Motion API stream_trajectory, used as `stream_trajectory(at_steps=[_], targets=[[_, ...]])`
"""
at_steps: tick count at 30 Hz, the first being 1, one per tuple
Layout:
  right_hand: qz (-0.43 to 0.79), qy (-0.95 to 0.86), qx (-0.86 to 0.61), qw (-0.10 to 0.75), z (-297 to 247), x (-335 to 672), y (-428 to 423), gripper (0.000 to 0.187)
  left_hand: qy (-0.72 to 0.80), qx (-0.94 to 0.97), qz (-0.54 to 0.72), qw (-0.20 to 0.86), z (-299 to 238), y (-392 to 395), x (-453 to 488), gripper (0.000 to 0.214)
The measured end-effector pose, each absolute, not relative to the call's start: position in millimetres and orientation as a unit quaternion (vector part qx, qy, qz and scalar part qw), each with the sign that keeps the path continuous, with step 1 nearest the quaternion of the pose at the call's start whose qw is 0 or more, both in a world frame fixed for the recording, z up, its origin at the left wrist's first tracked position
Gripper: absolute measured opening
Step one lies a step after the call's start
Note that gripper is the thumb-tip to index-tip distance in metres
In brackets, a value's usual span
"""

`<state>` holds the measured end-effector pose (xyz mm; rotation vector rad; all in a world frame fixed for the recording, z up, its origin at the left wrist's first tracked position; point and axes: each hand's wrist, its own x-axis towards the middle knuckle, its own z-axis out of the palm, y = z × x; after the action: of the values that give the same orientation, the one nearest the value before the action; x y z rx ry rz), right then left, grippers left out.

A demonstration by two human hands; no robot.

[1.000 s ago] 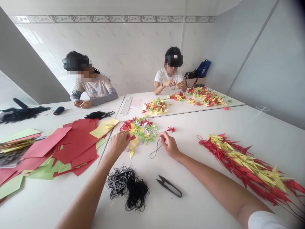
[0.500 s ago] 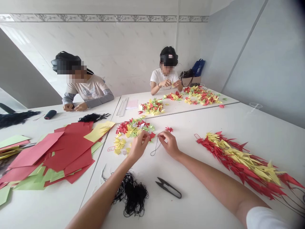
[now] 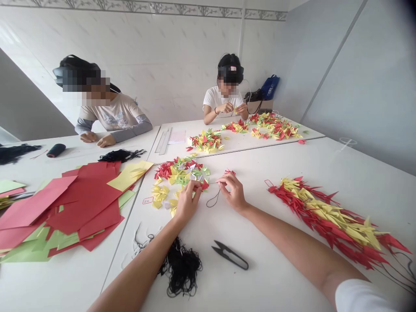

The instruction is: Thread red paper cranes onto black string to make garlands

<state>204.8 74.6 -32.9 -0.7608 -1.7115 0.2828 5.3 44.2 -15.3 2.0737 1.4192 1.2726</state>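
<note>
My left hand [image 3: 187, 200] pinches a small red folded paper piece [image 3: 204, 185] at the near edge of a pile of red, yellow and green folded pieces [image 3: 180, 171]. My right hand [image 3: 232, 189] is closed in a pinch on a thin black thread [image 3: 213, 199] whose loop hangs down to the white table [image 3: 260, 164]. The two hands are close together, fingertips nearly meeting. A single red folded piece [image 3: 230, 172] lies just beyond my right hand.
Black thread snips [image 3: 230, 255] and a tangle of black thread [image 3: 180, 268] lie near me. A long strung garland of red and yellow pieces [image 3: 334, 221] lies at right. Red, yellow and green paper sheets [image 3: 81, 199] cover the left. Two other people sit across, with more piles.
My left hand moved right from the pile's left side, bringing a red piece up to my right hand. The right hand stayed in place holding the thread. The view dipped slightly.
</note>
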Motion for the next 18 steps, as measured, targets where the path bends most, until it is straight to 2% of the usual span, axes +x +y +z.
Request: stream_trajectory(at_steps=[18], targets=[[0.112, -0.746, -0.308, 0.58, -35.1, 204.4, 76.3, 0.015, 0.52, 0.726, 0.427, 0.141, -20.3, 43.8, 3.9, 0.009]])
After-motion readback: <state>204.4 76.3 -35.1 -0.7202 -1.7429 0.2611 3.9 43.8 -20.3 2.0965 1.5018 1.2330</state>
